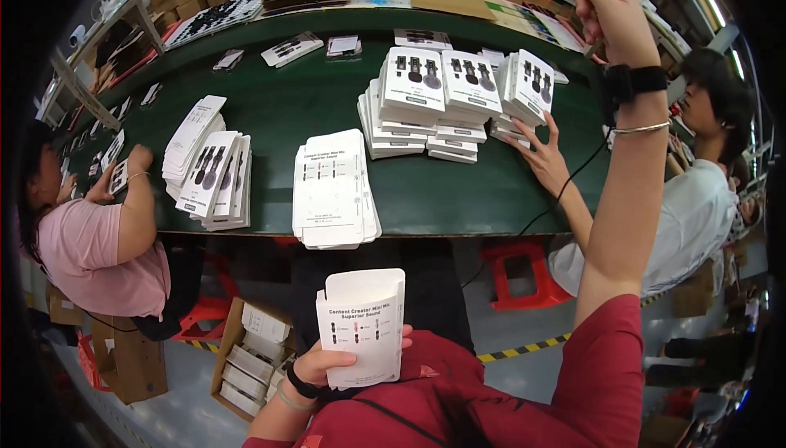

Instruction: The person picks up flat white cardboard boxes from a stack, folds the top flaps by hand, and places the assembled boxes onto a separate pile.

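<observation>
At the lower middle, my left hand (315,364) grips a small bunch of flat white printed cartons (363,337) upright before my red shirt, thumb across the front one. My right hand (607,18) is raised at the upper right, its index finger stretched up past the frame's edge and its thumb apart. Pale yellow covers show on the fingertips, and nothing shows in this hand. A pile of similar flat cartons (329,190) lies on the green table (278,121) straight ahead.
White boxes (412,84) stand stacked at right, touched by a white-shirted co-worker's hand (540,153). More cartons (217,174) are piled at left, near a pink-shirted person (102,223). Red stools (524,276) and an open cardboard box (250,358) of cartons stand below the table.
</observation>
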Tool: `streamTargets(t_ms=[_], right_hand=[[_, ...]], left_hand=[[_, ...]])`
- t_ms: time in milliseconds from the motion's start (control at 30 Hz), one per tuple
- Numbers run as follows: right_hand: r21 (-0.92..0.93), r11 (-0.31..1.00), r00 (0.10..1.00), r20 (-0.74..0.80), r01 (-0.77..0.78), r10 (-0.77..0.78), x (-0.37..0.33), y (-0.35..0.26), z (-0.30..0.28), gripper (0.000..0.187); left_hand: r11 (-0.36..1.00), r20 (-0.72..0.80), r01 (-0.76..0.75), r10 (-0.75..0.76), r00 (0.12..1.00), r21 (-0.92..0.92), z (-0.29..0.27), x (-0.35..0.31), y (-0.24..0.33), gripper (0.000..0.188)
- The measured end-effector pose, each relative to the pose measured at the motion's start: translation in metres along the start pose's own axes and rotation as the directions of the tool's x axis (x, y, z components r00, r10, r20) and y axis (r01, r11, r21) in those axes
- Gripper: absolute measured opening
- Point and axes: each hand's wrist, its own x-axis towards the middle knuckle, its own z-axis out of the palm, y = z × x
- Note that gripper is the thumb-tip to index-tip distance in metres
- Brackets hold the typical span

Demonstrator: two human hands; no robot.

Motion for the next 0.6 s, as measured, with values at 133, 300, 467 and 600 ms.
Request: streamTargets(t_ms=[133, 300, 467, 600], right_hand=[[0.055, 0.995, 0.98, 0.175, 0.086, -0.094, -0.037, 0.025, 0.027, 0.046], [0.157, 0.956, 0.63, 0.724, 0.247, -0.281, -0.189, 0.021, 0.084, 0.018], [-0.011, 0.968, 0.474, 0.874, 0.249, -0.111, -0.282, 0.036, 0.105, 0.025], [-0.091, 0.969, 0.48, 0.877, 0.231, -0.032, -0.304, 0.04, 0.108, 0.028]], left_hand=[[0.998, 0.032, -0.058, 0.057, 0.998, 0.028, -0.004, -0.004, -0.003, 0.088], [0.997, 0.033, -0.049, 0.047, 0.998, 0.058, -0.012, -0.001, -0.004, 0.085], [0.996, -0.015, -0.025, 0.027, 1.0, 0.085, -0.016, 0.0, -0.007, 0.08], [0.993, -0.033, -0.021, 0.025, 0.999, 0.119, -0.02, -0.003, -0.006, 0.078]])
